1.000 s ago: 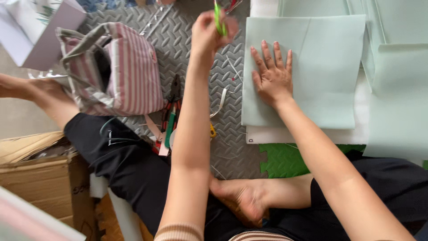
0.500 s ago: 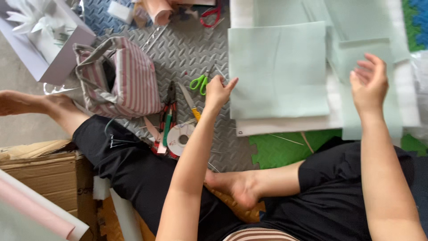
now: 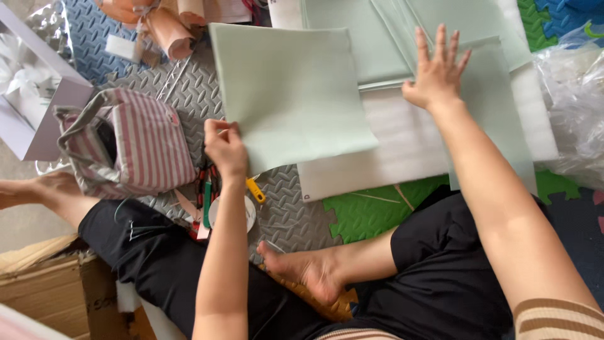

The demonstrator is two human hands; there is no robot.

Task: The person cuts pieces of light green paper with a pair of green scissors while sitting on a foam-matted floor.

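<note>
Pale green sheets are lying stacked at the top of the floor, overlapping a white foam sheet on grey checker-patterned mats. One square green sheet is being pinched at its lower left corner by the left hand, thumb and fingers closing on the edge. The right hand is pressing flat, fingers spread wide, on another green sheet just beside the stack. Judging from the one-corner grip, the square sheet could be creasing or sagging, and it could be dragging across the tools below. At left a pink-and-white striped pouch is sitting open; above it a white box is holding white paper flowers. A brown cardboard carton is standing at lower left. Crinkled clear plastic wrap is bunching at right. Rolled peach paper is lying at top. A white tape roll and a yellow-handled tool are resting near the left wrist
</note>
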